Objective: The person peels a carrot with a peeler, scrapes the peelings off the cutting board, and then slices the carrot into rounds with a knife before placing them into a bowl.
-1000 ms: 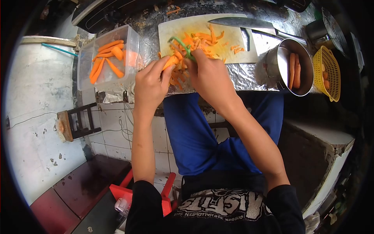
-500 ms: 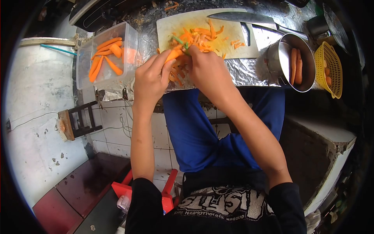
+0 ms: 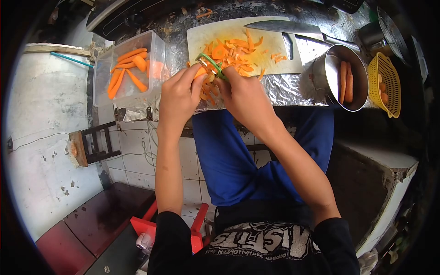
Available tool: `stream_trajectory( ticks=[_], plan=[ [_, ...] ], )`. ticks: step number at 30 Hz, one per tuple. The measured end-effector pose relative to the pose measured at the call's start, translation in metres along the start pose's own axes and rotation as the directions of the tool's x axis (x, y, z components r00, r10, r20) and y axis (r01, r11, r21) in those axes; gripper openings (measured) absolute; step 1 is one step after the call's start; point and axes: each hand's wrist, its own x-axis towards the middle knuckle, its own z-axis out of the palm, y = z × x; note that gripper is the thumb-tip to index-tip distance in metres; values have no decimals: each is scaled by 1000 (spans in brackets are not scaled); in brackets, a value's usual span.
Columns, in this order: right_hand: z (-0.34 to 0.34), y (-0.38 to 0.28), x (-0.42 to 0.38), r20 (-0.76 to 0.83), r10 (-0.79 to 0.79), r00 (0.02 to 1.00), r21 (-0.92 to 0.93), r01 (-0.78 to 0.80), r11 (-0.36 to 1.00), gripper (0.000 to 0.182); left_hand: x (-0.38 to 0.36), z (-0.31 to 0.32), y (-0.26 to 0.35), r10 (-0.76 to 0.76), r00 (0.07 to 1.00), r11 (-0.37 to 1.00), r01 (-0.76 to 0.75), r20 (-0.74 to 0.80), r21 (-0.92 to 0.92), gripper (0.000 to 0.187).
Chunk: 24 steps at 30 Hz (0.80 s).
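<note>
My left hand point(image 3: 182, 91) is closed round a carrot point(image 3: 200, 72), much of it hidden by the fingers. In my right hand point(image 3: 242, 87) is a green-framed peeler point(image 3: 213, 64), its blade right at the carrot's end. Both hands hover over the near edge of a white cutting board point(image 3: 275, 41). Orange carrot peelings point(image 3: 233, 51) are heaped on the board, and some hang toward the counter's front edge. A large knife point(image 3: 293, 28) lies across the board's far right corner.
Left of the board, a clear plastic tub point(image 3: 156, 50) holds several peeled carrots point(image 3: 133, 59). At right stands a metal pot point(image 3: 330, 75) with carrots point(image 3: 349, 82) inside, beside a yellow basket point(image 3: 394, 87). Foil point(image 3: 288, 89) covers the counter. A red stool point(image 3: 199, 220) is below, left.
The peeler in my right hand has turned, so its green frame and blade now show at the carrot. The whole view has shifted slightly.
</note>
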Motion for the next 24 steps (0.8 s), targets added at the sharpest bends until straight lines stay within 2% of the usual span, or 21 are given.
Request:
stream_trajectory(
  ticks=[2, 4, 5, 7, 13, 16, 18, 19, 23, 24],
  plan=[
    [-1, 3, 0, 28, 41, 999, -9, -41, 999, 21, 0, 2, 0, 6, 1000, 1000, -6, -1, -14, 22],
    [-2, 2, 1, 56, 81, 995, -14, -80, 997, 21, -1, 4, -1, -141, 990, 977, 142, 16, -162, 20],
    [-2, 0, 2, 65, 104, 992, -34, -102, 994, 20, -1, 4, 0, -142, 990, 977, 143, 18, -161, 20],
    [-1, -3, 1, 77, 130, 989, -51, -126, 991, 19, 1, 5, 3, -249, 967, 943, 254, 51, -217, 21],
    [-1, -5, 6, 41, 167, 985, -178, -157, 971, 18, 1, 9, 11, -244, 970, 951, 236, -15, -201, 18],
    [1, -4, 5, 96, 205, 974, -177, -186, 966, 19, 0, 9, 9, -226, 974, 961, 220, -16, -165, 19],
    [1, -3, 8, -21, 144, 989, -156, -145, 977, 17, -2, 10, 4, -183, 982, 974, 176, -37, -142, 19],
    [0, -5, 9, -22, 139, 990, -155, -140, 978, 17, -3, 11, 1, -145, 988, 983, 138, -54, -121, 20],
    [0, -5, 6, 11, 106, 994, -26, -105, 994, 19, -5, 10, 1, -146, 988, 982, 137, -60, -132, 19],
    [0, -4, 6, 43, 85, 995, 3, -85, 996, 19, -4, 9, 4, -196, 980, 967, 186, -38, -175, 19]
  ],
)
